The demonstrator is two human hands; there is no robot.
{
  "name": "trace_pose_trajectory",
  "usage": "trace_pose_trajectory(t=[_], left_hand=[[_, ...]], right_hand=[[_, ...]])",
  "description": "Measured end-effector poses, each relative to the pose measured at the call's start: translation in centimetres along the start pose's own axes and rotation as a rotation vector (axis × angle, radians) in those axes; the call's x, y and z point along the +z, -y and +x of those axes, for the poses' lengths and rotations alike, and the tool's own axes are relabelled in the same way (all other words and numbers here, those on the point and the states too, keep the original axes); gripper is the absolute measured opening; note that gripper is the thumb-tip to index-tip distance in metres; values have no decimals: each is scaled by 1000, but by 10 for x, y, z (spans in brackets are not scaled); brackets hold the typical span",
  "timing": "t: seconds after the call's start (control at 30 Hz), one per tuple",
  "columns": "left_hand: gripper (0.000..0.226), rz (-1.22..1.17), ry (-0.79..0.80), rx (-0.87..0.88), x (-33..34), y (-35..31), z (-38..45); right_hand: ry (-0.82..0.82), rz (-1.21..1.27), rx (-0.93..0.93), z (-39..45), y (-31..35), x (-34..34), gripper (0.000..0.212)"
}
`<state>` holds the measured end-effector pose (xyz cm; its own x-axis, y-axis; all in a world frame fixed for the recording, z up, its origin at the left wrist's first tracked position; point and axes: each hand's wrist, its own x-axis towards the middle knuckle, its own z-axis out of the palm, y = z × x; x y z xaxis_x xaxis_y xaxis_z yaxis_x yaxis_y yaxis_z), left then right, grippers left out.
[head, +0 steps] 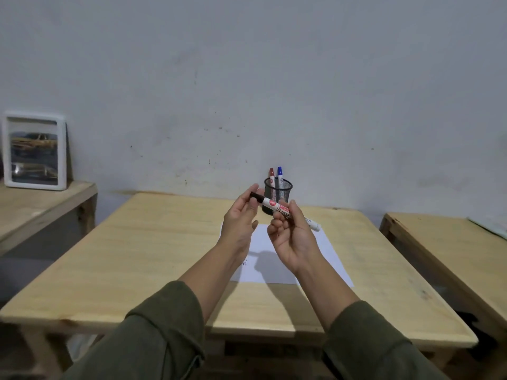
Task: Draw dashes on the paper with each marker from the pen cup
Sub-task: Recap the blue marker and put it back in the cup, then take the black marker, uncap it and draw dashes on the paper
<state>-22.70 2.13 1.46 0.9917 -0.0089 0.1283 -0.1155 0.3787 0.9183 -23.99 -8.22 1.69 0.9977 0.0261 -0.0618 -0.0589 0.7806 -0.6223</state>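
Above the white paper [326,250] on the wooden tabletop [137,250], the right hand [293,239] grips a black-capped marker [271,204] by its white barrel, held level. The left hand [241,218] pinches the marker's black cap between thumb and fingertips. Behind both hands stands the black mesh pen cup [282,187], holding a red marker [272,175] and a blue marker [279,174] upright.

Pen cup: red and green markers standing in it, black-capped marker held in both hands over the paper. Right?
Not quite. In the head view the markers in the pen cup are the red marker and a blue marker, not green. The rest holds: the black-capped marker is held by the left hand at the cap end and the right hand on the barrel, above the paper.
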Motion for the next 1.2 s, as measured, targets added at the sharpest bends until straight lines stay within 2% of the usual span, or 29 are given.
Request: trace_pose_trajectory(t=[0.1, 0.27, 0.43, 0.5, 0.57, 0.7, 0.87, 0.93, 1.1, 1.2], left_hand=[[25, -46, 27, 3, -3, 4, -5], [19, -46, -122, 0, -7, 9, -7], [23, -78, -197, -97, -9, 10, -3], [23, -87, -279, -145, -17, 9, 3], [14, -54, -386, -127, -30, 6, 9], [7, 335, -537, 14, -65, 11, 12], [13, 825, -602, -37, -99, 36, 30], [4, 921, -598, -52, -104, 40, 37], [16, 1082, -537, -143, -110, 51, 51], [18, 1179, -518, -133, -110, 58, 52]], right_hand=[[-18, 9, 22, -5, -7, -1, 22], [62, -97, -75, -7, -11, -7, 18], [99, -273, -194, -5, -17, -7, 18], [113, -387, -246, -3, -20, -7, 19], [91, -394, -269, -1, -21, -9, 18], [25, -357, -231, 9, -19, -16, 15], [-27, -343, -147, 23, -29, -25, 13], [-44, -339, -137, 28, -30, -30, 13], [-91, -331, -126, 38, -23, -41, 13], [-114, -347, -116, 43, -21, -47, 12]])
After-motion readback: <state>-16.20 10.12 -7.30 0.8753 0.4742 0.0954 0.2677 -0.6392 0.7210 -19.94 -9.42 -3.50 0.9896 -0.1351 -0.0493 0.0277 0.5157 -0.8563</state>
